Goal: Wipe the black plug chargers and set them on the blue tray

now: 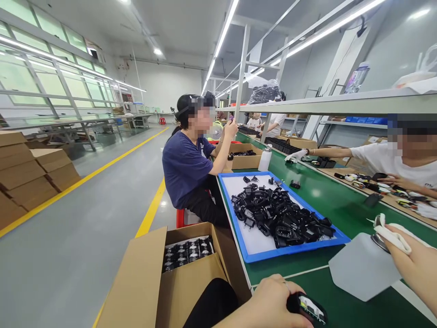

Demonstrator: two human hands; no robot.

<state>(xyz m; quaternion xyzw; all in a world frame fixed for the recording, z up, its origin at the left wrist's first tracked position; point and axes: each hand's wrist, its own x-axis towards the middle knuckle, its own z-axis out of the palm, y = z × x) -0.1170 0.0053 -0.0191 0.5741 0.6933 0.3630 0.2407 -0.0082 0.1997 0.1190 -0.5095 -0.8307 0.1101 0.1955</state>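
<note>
My left hand [271, 300], low in the head view, is closed around a small black plastic device [309, 310] with a shiny, pale side. At the right edge my right hand [408, 255] grips a white cloth [396, 239] at the metal top of a translucent white bottle [362, 269]. The bottle looks tilted in this view; its base seems to be over the green work surface. Part of the right hand's fingers is covered by the cloth. Beyond both hands, a blue-rimmed tray [247, 257] bears a heap of black plug adapters [273, 214].
An open cardboard box [143, 278] with packed black pieces stands left of the green bench [317, 196]. A co-worker in a blue shirt [186, 164] sits beyond it. Across the bench, a gloved hand [296, 156] reaches in. A second white bottle [265, 158] stands behind the tray.
</note>
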